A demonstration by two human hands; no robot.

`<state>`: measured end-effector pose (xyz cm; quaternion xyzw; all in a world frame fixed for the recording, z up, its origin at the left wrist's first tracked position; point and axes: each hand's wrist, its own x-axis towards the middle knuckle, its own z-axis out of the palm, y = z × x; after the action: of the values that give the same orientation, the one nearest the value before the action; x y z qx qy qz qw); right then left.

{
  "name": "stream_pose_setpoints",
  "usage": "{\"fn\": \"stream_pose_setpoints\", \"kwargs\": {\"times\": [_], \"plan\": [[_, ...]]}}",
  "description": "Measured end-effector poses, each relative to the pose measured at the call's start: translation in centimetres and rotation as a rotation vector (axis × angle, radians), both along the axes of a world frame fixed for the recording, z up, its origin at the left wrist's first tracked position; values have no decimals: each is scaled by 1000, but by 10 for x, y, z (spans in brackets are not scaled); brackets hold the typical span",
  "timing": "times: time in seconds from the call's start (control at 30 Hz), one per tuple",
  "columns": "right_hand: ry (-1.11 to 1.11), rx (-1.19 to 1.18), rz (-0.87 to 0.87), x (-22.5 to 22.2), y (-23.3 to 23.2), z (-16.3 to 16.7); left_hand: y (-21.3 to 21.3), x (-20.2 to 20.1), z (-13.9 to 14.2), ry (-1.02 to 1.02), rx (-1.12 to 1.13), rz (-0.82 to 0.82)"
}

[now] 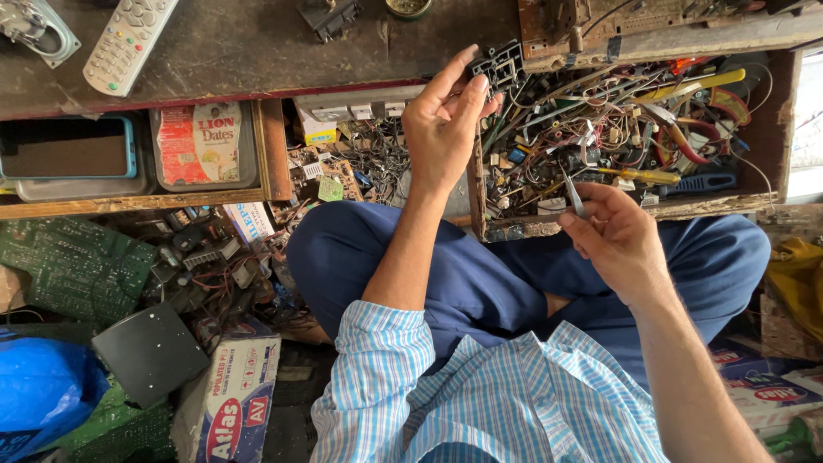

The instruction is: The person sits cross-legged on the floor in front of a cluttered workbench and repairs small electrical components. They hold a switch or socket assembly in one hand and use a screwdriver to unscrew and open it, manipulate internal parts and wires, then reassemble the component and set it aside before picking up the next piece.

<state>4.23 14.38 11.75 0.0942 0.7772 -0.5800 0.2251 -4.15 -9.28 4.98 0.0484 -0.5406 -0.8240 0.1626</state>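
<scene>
Sleeves of a blue-and-white checked shirt (pixel 480 394) fill the near edge of the view, above crossed legs in blue trousers (pixel 480 283). Just beyond the knee, the right hand (pixel 621 240) has its thumb and fingers closed on a pair of slim metal tweezers (pixel 573 195), tips pointing up toward the open wooden drawer (pixel 600 219). Farther out, the left hand (pixel 441 129) pinches a small black finned plastic part (pixel 500 65) between thumb and fingertips, holding it raised over the drawer's left corner, against the worn bench top (pixel 257 47). By the look of it, the step in hand is examining or picking at that part, tool ready but well apart from it; bringing the tweezers in would call for a steady grip and a turned face on the part. The drawer holds a tangle of wires, components and yellow-handled tools (pixel 639 174). To the left lie green circuit boards (pixel 73 266), a cardboard box (pixel 231 403) and, farthest, a grey remote control (pixel 129 39).
</scene>
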Motion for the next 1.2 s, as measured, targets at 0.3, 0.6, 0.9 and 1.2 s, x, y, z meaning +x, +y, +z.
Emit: {"fn": "stream_pose_setpoints", "kwargs": {"times": [0.3, 0.6, 0.9, 1.2], "plan": [[382, -141, -34, -42, -26, 22, -4, 15, 24, -75, -122, -345], [16, -731, -291, -48, -55, 28, 8, 32, 38, 155, 220, -527], [133, -404, -333, -46, -66, 14, 24, 31, 24, -59, 351, -478], [155, -333, -263, -37, -37, 16, 23, 23, 21, -98, 286, -362]]}}
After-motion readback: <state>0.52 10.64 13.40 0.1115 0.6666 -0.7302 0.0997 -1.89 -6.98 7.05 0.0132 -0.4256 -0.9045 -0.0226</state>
